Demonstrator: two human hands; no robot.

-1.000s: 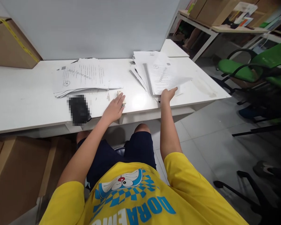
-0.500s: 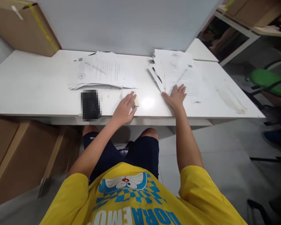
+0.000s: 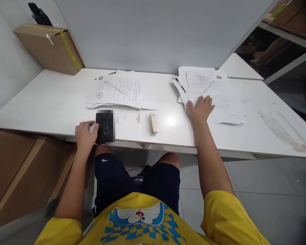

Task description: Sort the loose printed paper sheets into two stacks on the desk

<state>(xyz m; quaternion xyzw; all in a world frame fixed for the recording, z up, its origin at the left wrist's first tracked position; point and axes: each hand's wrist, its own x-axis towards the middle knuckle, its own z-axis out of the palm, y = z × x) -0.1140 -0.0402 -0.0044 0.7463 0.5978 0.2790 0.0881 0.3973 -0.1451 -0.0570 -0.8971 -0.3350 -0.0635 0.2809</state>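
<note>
My left hand (image 3: 86, 136) is at the table's front edge, just left of a flat black case-like object (image 3: 104, 127) that is partly pixelated. Its fingers are bent and the thumb is spread from them, the tip at the object's left side; I see no grip on it. A cream stapler (image 3: 153, 124) lies alone between my hands. My right hand (image 3: 201, 109) rests with fingers spread on the lower left part of the right stack of printed papers (image 3: 219, 93). A black pen-like mark or item (image 3: 180, 85) shows on that stack's left sheets.
Another stack of printed sheets (image 3: 117, 90) lies on the white table (image 3: 66, 98) at left. A cardboard box (image 3: 53, 51) stands in the back left corner against the grey partition (image 3: 148, 34). Larger cardboard boxes (image 3: 12, 163) are below the table at left.
My left hand has left the stapler and moved left to the black object. My right hand stays on the right papers. The view has shifted, showing more of the back wall.
</note>
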